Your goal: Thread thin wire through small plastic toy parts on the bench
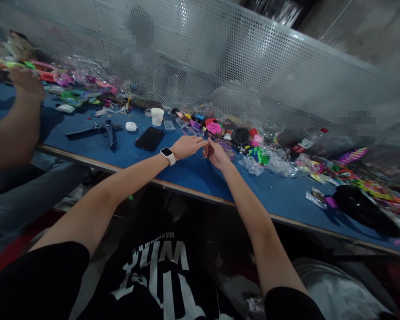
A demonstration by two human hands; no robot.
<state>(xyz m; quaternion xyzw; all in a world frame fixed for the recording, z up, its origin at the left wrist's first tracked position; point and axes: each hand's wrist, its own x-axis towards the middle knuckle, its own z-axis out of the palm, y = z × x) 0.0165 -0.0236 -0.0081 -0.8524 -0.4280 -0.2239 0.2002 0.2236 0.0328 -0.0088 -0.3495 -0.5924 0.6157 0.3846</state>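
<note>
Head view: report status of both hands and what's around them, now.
Left hand and right hand meet fingertip to fingertip over the blue table; item between them too small to tell. Black phone beside left wrist. Clear bags right of hands.

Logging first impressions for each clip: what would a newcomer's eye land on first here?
Two bare hands meet at the middle of the blue table: the left hand, with a white watch on its wrist, and the right hand pinch something too small to tell. Behind them a strip of bright plastic pieces runs along a perforated metal screen. A black phone lies left of the hands.
</note>
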